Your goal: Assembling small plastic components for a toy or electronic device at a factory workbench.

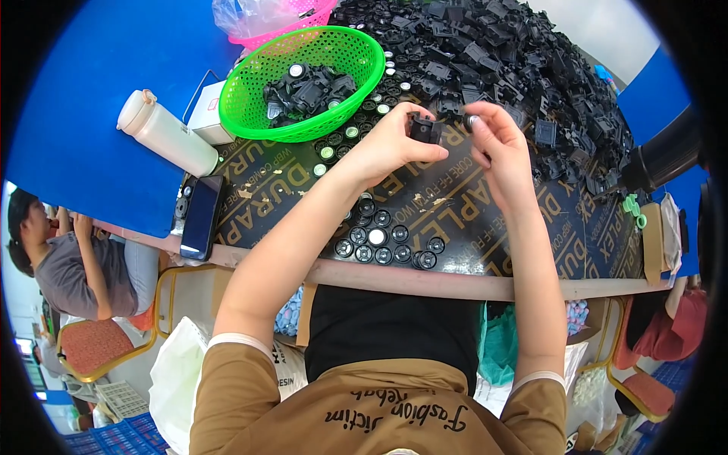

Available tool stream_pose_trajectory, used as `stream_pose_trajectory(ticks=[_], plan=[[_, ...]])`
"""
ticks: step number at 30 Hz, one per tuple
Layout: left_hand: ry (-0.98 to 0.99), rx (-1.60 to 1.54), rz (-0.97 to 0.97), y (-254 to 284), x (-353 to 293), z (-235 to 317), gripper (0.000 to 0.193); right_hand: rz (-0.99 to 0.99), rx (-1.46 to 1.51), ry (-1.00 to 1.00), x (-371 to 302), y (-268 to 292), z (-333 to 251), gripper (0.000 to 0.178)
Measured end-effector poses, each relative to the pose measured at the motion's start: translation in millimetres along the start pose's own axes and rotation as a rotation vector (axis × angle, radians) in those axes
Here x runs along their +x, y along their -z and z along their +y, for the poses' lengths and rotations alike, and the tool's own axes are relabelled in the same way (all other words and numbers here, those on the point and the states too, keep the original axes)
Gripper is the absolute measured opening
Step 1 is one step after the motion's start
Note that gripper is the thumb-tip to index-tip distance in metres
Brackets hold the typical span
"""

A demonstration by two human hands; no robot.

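Over the table's middle, my left hand grips a boxy black plastic part between thumb and fingers. Just to its right, my right hand pinches a small round black wheel with a pale centre, held apart from the boxy part. Below them, near the table's front edge, lies a loose group of black wheels, one with a white face. A big heap of black plastic parts rises behind my hands. To the left, a green basket holds several black pieces.
A pink basket with a plastic bag stands behind the green one. On the left are a white bottle, a white box and a phone. A dark cylinder juts in at right. Another person sits at left.
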State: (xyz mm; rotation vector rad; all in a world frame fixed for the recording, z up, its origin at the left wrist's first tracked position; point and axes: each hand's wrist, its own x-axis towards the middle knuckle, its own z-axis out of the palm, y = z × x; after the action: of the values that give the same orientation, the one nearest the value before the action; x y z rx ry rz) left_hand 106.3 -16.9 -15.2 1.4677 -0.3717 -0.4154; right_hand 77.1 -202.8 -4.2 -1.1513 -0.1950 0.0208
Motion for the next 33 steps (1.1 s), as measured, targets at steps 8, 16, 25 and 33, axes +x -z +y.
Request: stream_pose_trajectory(ticks=[8, 16, 25, 33], plan=[[-0.296, 0.462, 0.071, -18, -6, 4, 0.018, -0.042, -0.029, -0.053, -3, 2, 2, 0.017], [-0.446, 0.638, 0.192, -17, -7, 5, 0.022, -0.162, -0.084, -0.083, -7, 4, -8, 0.017], [-0.614, 0.879, 0.17, -17, -12, 13, 0.033, -0.181, -0.232, -0.088, -9, -2, -8, 0.018], [-0.614, 0.958, 0.133, -18, -16, 13, 0.035, -0.209, -0.294, -0.144, -10, -4, -9, 0.013]])
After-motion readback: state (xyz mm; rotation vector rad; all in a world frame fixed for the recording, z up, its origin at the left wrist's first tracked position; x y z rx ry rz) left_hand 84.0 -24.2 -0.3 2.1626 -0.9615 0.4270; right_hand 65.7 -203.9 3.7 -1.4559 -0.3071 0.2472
